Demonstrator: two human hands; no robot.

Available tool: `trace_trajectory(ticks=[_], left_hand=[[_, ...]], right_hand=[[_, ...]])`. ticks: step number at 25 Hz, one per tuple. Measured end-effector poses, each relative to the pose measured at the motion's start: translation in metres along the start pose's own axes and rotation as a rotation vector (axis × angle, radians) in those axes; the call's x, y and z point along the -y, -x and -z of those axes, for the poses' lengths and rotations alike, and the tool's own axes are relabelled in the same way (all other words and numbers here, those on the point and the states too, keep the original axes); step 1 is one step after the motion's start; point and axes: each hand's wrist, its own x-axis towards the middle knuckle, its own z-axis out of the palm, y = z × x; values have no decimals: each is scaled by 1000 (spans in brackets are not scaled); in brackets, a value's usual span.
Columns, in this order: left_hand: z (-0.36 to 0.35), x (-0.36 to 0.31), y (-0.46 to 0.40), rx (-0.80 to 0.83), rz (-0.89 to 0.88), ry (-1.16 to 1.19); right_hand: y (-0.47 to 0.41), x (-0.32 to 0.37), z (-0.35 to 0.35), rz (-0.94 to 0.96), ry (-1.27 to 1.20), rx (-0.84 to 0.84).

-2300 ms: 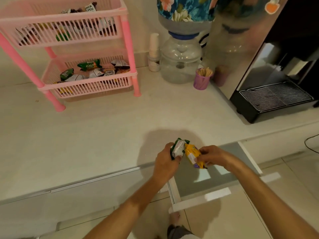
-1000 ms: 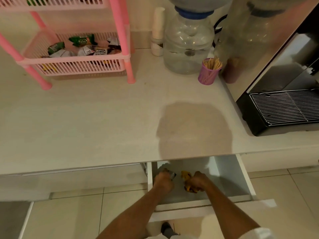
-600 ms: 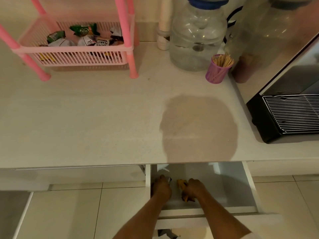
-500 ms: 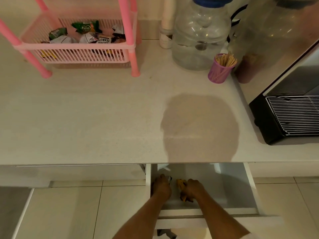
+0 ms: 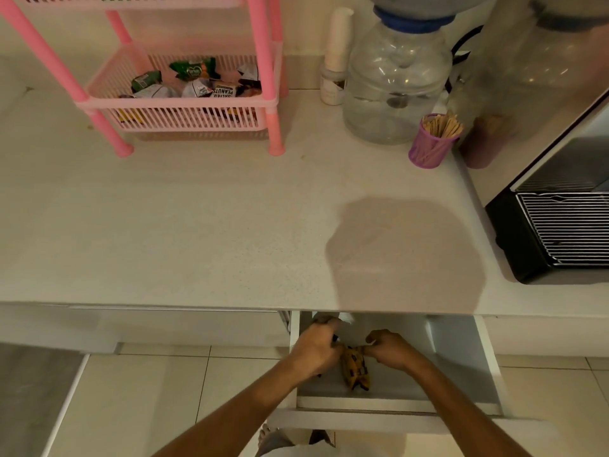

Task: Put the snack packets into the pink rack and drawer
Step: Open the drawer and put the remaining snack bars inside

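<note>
A white drawer [image 5: 461, 357] stands pulled out under the counter edge, and both my hands are inside it. My left hand [image 5: 316, 349] is curled shut at the drawer's left side; only a dark sliver of its green-and-white snack packet [image 5: 334, 338] shows. A yellow snack packet [image 5: 356, 371] lies on the drawer floor between my hands. My right hand [image 5: 392, 351] pinches its upper end. The pink rack [image 5: 178, 103] stands at the back left of the counter, with several snack packets [image 5: 194, 72] in its lower basket.
At the back of the white counter [image 5: 197, 225] are a big water bottle [image 5: 395, 87], a stack of paper cups [image 5: 336, 61] and a purple cup of wooden sticks [image 5: 431, 143]. A black machine with a wire grille [image 5: 560, 232] fills the right side. The floor below is tiled.
Both hands went from above the counter edge down into the open drawer with the packets. The yellow packet now lies on the drawer floor and shows more than half a second ago.
</note>
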Motion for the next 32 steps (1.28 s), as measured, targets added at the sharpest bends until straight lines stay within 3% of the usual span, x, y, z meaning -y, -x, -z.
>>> trace_trajectory(ticks=[2, 4, 6, 9, 15, 24, 32], left_hand=[[11, -3, 17, 30, -97, 9], [16, -1, 35, 174, -173, -13], [15, 3, 50, 315, -244, -130], [10, 10, 64, 363, -333, -353], [10, 6, 75, 85, -441, -582], [26, -2, 69, -161, -278, -636], [44, -4, 36, -264, -220, -690]], right_hand=[[23, 1, 10, 97, -6, 29], [51, 6, 16, 198, 29, 113], [77, 11, 17, 246, 107, 229], [101, 17, 10, 287, 276, 298], [123, 34, -5, 342, 579, 74], [137, 32, -37, 276, 742, -453], [97, 35, -66, 324, 706, -541]])
